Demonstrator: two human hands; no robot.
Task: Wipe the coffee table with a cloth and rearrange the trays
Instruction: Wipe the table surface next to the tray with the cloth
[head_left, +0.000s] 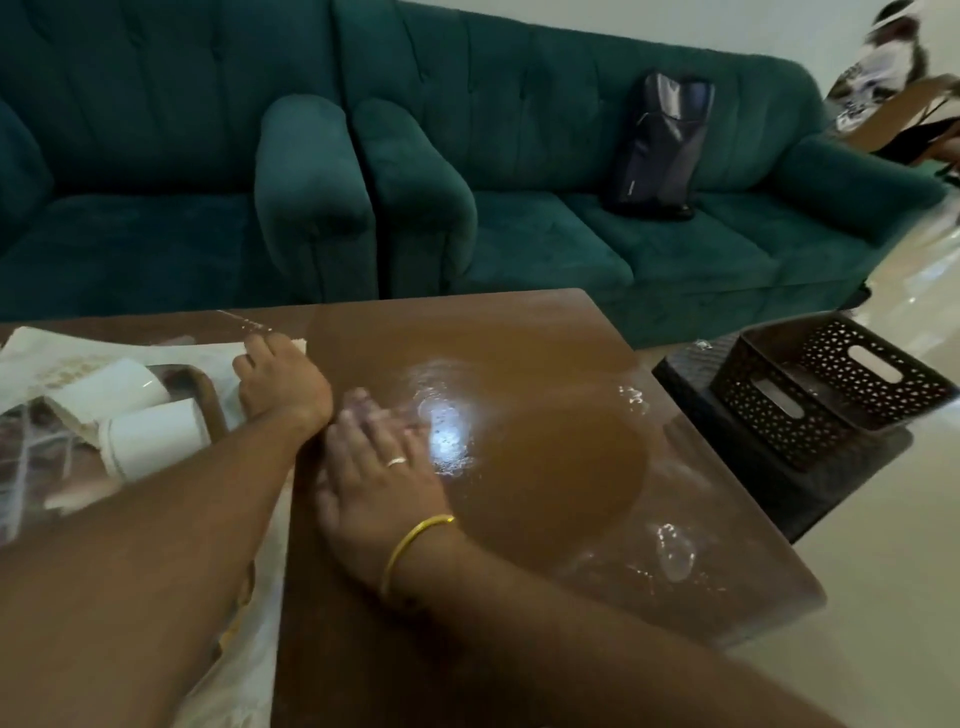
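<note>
The brown coffee table (545, 364) fills the middle of the view, with glare and smear marks on its top. My left hand (283, 384) rests near the far edge, fingers curled on the corner of a white cloth (47, 364) that spreads to the left and runs down under my left arm. A brown tray (210, 400) lies on that cloth and carries two white cups (150, 436) on their sides. My right hand (379, 467), wearing a ring and a gold bangle, lies flat and open on the bare table top just right of the cloth.
A black perforated basket (826, 384) stands on a low dark stand right of the table. A teal sofa (519, 156) with a dark bag (660, 145) runs behind the table. A person (883, 67) is at the far right. Pale floor lies to the right.
</note>
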